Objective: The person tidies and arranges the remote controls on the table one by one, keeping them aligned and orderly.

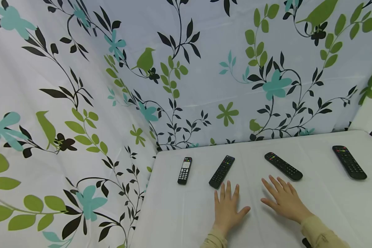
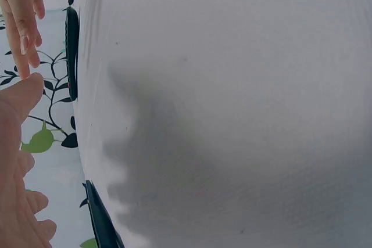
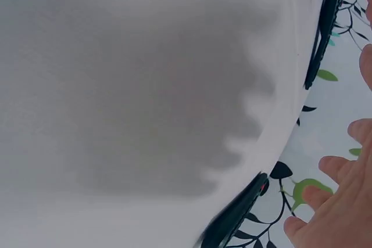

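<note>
My left hand (image 1: 227, 210), fingers spread and thumb out, hovers over the white table just below a black remote control (image 1: 221, 171); it holds nothing. To its right, my right hand (image 1: 283, 199) is also spread and bare, below another black remote (image 1: 283, 166) that lies slantwise. A smaller remote with white and dark buttons (image 1: 184, 170) lies at the left. At the far right lies a wide black remote (image 1: 349, 162). In the left wrist view, shadow falls under the left hand (image 2: 20, 184). The right wrist view shows the right hand (image 3: 343, 201) above the cloth too.
A white cloth covers the table (image 1: 164, 213). Partly hidden by the right sleeve (image 1: 320, 232), a dark object (image 1: 306, 243) lies at the bottom edge. Patterned curtains (image 1: 204, 86) with leaves and birds hang behind and at the left.
</note>
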`<move>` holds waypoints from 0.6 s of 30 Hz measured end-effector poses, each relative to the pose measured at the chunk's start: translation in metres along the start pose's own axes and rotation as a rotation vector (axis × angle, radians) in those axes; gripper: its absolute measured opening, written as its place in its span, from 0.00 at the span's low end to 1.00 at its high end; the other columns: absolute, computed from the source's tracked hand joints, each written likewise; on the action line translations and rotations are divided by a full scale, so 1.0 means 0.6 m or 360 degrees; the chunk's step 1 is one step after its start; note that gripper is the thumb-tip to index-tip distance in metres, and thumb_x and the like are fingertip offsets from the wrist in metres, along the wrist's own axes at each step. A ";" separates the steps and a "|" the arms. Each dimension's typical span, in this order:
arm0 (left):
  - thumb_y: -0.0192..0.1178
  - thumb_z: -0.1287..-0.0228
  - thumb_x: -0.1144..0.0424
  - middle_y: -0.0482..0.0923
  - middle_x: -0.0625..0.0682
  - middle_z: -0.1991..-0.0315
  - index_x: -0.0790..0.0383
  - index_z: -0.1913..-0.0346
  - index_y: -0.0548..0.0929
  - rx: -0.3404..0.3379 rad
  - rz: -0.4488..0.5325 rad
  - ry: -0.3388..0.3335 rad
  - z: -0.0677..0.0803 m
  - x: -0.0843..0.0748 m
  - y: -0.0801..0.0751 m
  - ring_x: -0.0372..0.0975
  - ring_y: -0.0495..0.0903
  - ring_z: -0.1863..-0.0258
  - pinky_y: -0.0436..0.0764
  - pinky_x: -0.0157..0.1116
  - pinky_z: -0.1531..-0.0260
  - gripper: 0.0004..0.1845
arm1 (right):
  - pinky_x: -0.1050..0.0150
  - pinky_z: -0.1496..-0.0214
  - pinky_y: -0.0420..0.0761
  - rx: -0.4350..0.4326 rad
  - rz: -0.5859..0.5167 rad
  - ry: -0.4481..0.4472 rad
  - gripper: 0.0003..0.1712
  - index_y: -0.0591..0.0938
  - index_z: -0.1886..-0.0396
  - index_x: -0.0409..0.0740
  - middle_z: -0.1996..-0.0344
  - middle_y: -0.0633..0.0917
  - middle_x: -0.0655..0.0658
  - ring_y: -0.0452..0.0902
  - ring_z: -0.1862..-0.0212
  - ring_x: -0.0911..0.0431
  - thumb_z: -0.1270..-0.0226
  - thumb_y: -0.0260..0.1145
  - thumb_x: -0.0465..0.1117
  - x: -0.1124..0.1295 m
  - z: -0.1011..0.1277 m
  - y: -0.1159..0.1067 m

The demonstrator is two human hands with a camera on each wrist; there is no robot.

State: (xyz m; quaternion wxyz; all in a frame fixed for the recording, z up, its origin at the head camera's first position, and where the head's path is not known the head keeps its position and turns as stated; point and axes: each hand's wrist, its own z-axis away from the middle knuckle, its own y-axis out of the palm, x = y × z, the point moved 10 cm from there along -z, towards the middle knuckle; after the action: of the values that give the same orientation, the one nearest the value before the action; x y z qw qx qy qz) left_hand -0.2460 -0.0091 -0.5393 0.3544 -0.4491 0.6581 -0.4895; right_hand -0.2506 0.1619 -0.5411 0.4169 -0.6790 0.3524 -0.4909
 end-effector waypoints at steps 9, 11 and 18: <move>0.51 0.44 0.32 0.67 0.56 0.34 0.49 0.35 0.69 -0.0068 0.0070 -0.0042 -0.012 0.030 -0.015 0.50 0.63 0.33 0.67 0.53 0.40 0.38 | 0.31 0.40 0.59 -0.0043 -0.0023 -0.0048 0.39 0.68 0.35 0.43 0.35 0.66 0.31 0.57 0.35 0.32 0.38 0.58 0.61 0.041 -0.029 -0.005; 0.53 0.44 0.33 0.68 0.56 0.35 0.50 0.36 0.71 -0.0112 0.0090 -0.0046 -0.014 0.038 -0.024 0.50 0.65 0.34 0.68 0.53 0.40 0.36 | 0.32 0.39 0.59 -0.0029 -0.0032 -0.0051 0.38 0.68 0.35 0.43 0.35 0.67 0.32 0.57 0.34 0.33 0.38 0.57 0.61 0.052 -0.037 -0.005; 0.54 0.44 0.35 0.69 0.57 0.37 0.52 0.38 0.73 -0.0187 0.0149 -0.0107 -0.020 0.078 -0.045 0.50 0.66 0.35 0.67 0.54 0.40 0.35 | 0.33 0.40 0.62 -0.0030 -0.0045 -0.0099 0.35 0.71 0.37 0.43 0.36 0.68 0.33 0.60 0.35 0.33 0.37 0.57 0.60 0.097 -0.061 -0.007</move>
State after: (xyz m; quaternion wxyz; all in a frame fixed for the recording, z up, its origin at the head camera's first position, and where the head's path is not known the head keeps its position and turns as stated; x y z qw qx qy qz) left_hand -0.2661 -0.0522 -0.5112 0.3717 -0.4540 0.6938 -0.4176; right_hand -0.2700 0.1038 -0.5090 0.4142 -0.7027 0.3344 -0.4721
